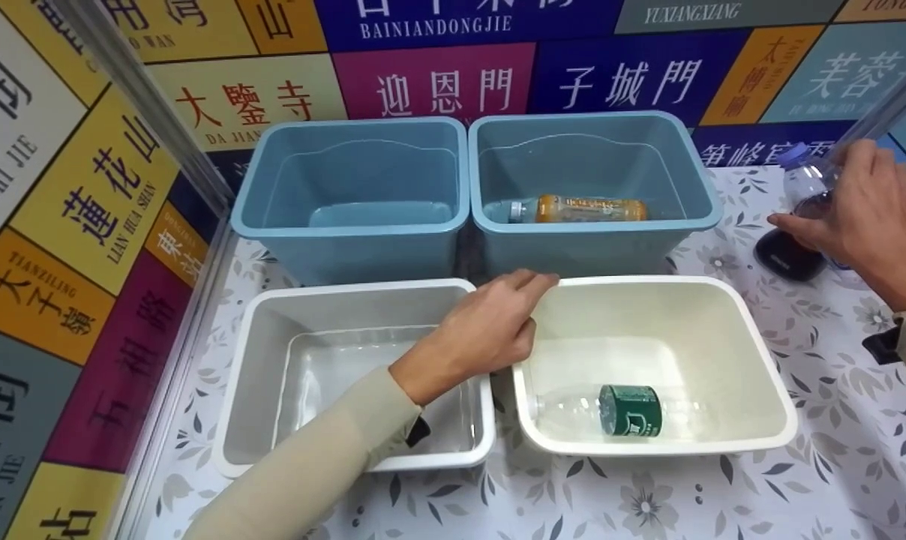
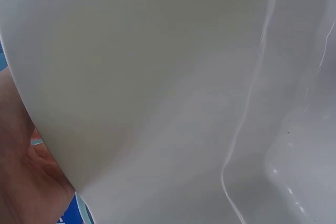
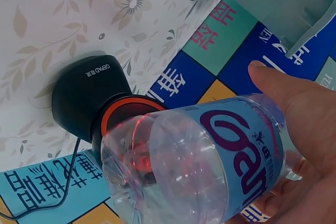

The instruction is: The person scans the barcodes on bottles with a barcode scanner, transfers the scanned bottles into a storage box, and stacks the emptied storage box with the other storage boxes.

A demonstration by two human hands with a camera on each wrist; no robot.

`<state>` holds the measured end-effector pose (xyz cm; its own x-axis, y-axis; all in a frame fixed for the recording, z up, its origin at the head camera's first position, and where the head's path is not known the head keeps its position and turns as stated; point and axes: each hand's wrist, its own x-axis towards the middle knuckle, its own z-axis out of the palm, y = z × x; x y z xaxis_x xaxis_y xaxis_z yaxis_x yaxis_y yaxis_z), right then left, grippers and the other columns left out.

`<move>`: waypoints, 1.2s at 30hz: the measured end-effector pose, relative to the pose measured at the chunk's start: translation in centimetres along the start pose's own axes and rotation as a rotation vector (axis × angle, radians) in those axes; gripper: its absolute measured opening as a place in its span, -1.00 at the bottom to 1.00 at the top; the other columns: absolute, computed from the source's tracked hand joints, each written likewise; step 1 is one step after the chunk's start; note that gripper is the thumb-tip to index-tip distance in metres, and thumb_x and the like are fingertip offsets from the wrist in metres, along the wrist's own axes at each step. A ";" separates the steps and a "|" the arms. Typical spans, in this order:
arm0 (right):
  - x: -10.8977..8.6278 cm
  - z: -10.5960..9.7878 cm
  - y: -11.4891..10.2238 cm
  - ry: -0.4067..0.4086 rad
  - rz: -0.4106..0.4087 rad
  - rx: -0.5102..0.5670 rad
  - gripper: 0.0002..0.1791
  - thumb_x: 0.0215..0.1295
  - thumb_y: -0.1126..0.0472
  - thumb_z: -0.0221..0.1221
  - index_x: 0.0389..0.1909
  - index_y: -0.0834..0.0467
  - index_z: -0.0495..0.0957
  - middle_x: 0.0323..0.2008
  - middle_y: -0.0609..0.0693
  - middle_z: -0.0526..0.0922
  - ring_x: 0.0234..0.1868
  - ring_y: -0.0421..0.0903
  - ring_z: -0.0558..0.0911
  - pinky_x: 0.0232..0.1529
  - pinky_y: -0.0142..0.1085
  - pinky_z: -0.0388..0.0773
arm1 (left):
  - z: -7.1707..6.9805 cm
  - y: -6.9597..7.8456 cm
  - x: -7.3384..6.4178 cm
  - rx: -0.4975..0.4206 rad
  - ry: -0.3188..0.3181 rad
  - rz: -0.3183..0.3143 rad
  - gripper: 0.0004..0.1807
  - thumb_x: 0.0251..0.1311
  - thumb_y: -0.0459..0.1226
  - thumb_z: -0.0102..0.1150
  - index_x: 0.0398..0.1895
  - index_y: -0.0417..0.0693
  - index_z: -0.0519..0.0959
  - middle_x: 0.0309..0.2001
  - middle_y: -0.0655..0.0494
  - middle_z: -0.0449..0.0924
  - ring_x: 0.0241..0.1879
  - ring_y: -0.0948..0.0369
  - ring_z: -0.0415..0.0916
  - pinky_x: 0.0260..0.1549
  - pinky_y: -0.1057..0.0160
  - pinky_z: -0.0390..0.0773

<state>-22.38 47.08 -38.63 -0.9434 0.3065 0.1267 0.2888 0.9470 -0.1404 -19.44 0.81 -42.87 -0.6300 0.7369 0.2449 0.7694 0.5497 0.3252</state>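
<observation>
My right hand (image 1: 884,217) grips a clear plastic bottle (image 3: 194,156) round its blue and purple label, thumb along one side. The bottle's base faces the orange-ringed window of a black scanner (image 3: 89,95), and red light shows through the plastic. In the head view its purple cap (image 1: 794,155) points up and away. Over the gap between two pale bins, my left hand (image 1: 490,326) rests loosely curled, fingertips right at the corner of the cream bin (image 1: 753,360). The left wrist view shows part of that hand behind the grey-white bin's inner wall (image 2: 147,77).
A green-labelled bottle (image 1: 631,411) lies in the cream bin, beside the grey-white bin (image 1: 232,375). Behind stand two blue bins, the left one (image 1: 273,172) and the right one (image 1: 693,180), which holds an orange-labelled bottle (image 1: 592,208). Printed panels (image 1: 438,82) wall the table.
</observation>
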 end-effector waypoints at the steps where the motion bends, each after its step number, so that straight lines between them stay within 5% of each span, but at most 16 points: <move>1: -0.1 0.0 0.0 -0.004 0.002 0.002 0.14 0.05 -0.28 0.39 0.39 0.33 0.05 0.12 0.48 0.21 -0.04 0.38 0.24 -0.21 0.28 0.38 | 0.0 0.0 0.0 0.000 0.000 0.000 -0.35 0.15 -0.42 -0.07 0.40 -0.07 0.38 0.23 -0.03 0.55 0.18 0.11 0.57 0.09 0.16 0.62; 8: -0.3 -0.5 -0.3 -0.010 0.014 0.023 0.06 0.18 -0.24 0.30 0.50 0.21 0.01 0.31 0.51 0.09 0.07 0.48 0.26 0.03 0.41 0.47 | 0.0 -0.1 -0.1 0.004 -0.002 -0.005 -0.34 0.15 -0.41 -0.05 0.41 -0.05 0.38 0.24 -0.01 0.55 0.20 0.12 0.56 0.10 0.15 0.62; 19: -1.4 -0.5 -1.6 0.045 -0.082 0.088 -0.08 0.21 -0.03 0.33 0.52 0.14 0.14 0.33 0.50 0.13 -0.02 0.50 0.31 -0.07 0.43 0.46 | -0.1 0.0 -0.1 -0.002 -0.003 -0.009 -0.35 0.15 -0.41 -0.04 0.40 -0.06 0.38 0.23 -0.02 0.55 0.18 0.11 0.57 0.09 0.14 0.62; 25: -1.5 -0.5 -1.9 0.007 -0.113 0.118 0.01 0.23 -0.12 0.31 0.56 0.19 0.04 0.35 0.50 0.21 0.10 0.47 0.30 0.12 0.46 0.35 | 0.1 0.0 -0.1 0.004 -0.003 -0.003 -0.35 0.16 -0.41 -0.04 0.41 -0.07 0.37 0.23 -0.03 0.54 0.18 0.10 0.57 0.13 0.15 0.60; 30: -1.3 -0.6 -1.9 -0.026 -0.093 0.154 0.03 0.24 -0.19 0.27 0.54 0.23 0.02 0.28 0.49 0.30 0.06 0.42 0.35 0.09 0.42 0.40 | 0.1 0.0 0.0 0.004 0.000 0.002 -0.36 0.16 -0.40 -0.04 0.40 -0.06 0.38 0.22 -0.02 0.55 0.16 0.12 0.58 0.10 0.16 0.62; 36: -1.3 -0.8 -2.2 -0.005 -0.136 0.143 -0.07 0.29 -0.24 0.20 0.54 0.13 0.13 0.51 0.39 0.09 0.44 0.47 0.14 0.30 0.47 0.12 | 0.1 0.0 0.0 0.008 0.003 0.002 -0.36 0.17 -0.39 -0.04 0.40 -0.06 0.38 0.22 -0.02 0.55 0.16 0.13 0.58 0.10 0.16 0.62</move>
<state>-21.66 44.73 -37.68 -0.9730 0.1757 0.1496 0.1327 0.9563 -0.2606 -19.44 0.83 -42.92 -0.6287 0.7370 0.2481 0.7715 0.5512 0.3177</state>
